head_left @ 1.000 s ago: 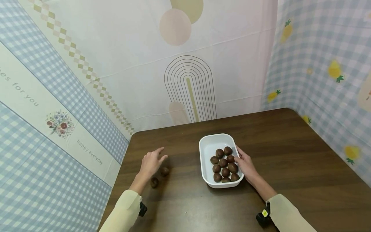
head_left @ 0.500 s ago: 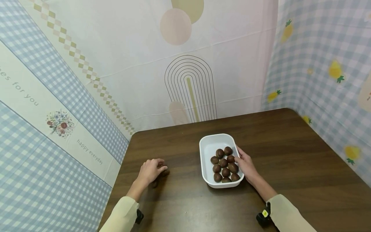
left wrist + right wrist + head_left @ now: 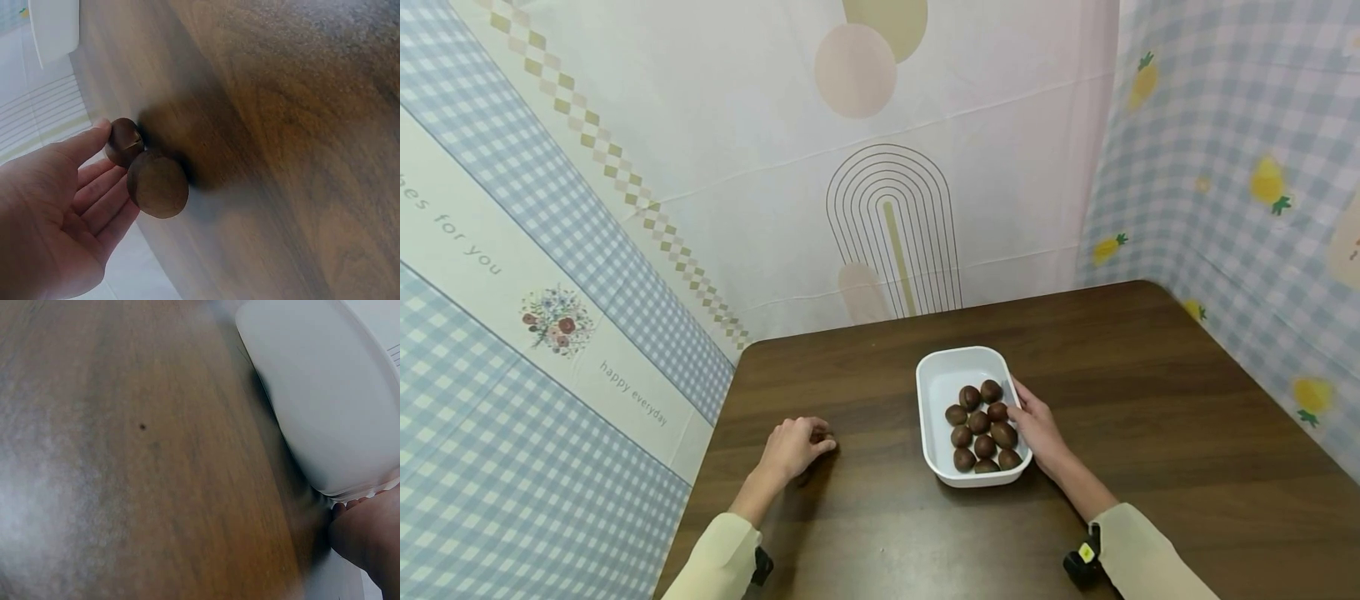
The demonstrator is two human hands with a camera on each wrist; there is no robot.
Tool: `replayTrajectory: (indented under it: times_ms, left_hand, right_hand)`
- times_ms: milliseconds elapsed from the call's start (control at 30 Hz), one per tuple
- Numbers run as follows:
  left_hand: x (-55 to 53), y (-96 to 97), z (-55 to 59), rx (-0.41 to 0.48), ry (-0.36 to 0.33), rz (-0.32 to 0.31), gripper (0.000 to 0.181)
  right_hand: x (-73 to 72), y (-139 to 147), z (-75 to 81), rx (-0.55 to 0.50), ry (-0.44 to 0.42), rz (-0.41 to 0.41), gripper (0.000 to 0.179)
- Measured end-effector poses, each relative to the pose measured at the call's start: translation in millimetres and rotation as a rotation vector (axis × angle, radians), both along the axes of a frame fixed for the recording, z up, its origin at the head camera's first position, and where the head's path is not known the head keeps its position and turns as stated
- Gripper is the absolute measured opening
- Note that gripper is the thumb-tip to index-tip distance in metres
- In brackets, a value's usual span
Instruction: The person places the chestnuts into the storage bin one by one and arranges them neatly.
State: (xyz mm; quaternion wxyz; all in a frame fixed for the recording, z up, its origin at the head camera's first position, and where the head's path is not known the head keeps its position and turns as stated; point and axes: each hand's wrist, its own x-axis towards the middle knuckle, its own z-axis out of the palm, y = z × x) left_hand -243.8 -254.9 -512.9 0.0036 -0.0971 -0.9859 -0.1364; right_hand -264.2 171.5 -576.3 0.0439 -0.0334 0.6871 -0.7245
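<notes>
Two brown chestnuts lie together on the table's left side, mostly hidden under my left hand (image 3: pixel 792 448) in the head view. The left wrist view shows my thumb and fingers pinching the farther chestnut (image 3: pixel 125 142). The nearer chestnut (image 3: pixel 158 185) sits against it, in front of my fingers. With my right hand (image 3: pixel 1039 429) I grip the right wall of a white rectangular dish (image 3: pixel 936 383), thumb over its rim. Inside, several chestnuts (image 3: pixel 978 422) are gathered toward the near and right side. From the right wrist, the dish's outer wall (image 3: pixel 331 394) fills the upper right.
The dark wooden table (image 3: pixel 880 517) extends around both hands. Behind it hangs a pale printed cloth (image 3: pixel 760 208), with blue checked cloth (image 3: pixel 1232 242) on the right side. A black wrist camera (image 3: pixel 1081 567) is strapped at the right sleeve.
My left hand has come down over the two chestnuts and its fingers have closed in around the farther one. The right hand and the dish have stayed in place.
</notes>
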Motion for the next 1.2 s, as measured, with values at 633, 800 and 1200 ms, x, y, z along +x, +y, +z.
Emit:
replayTrajectory:
  times_ms: [633, 800, 1200]
  left_hand:
    - [0.1, 12.0, 3.7, 0.066, -0.067, -0.060, 0.028]
    - [-0.1, 18.1, 7.3, 0.075, -0.082, -0.091, 0.031]
    - [-8.3, 38.8, 20.9, 0.084, -0.103, -0.156, 0.031]
  right_hand:
    - [1.8, 0, 1.9, -0.014, 0.003, 0.000, 0.063]
    - [2.5, -2, 1.6, -0.018, 0.006, 0.000, 0.064]
    - [0.6, -2, 0.7, -0.052, 0.001, 0.011, 0.069]
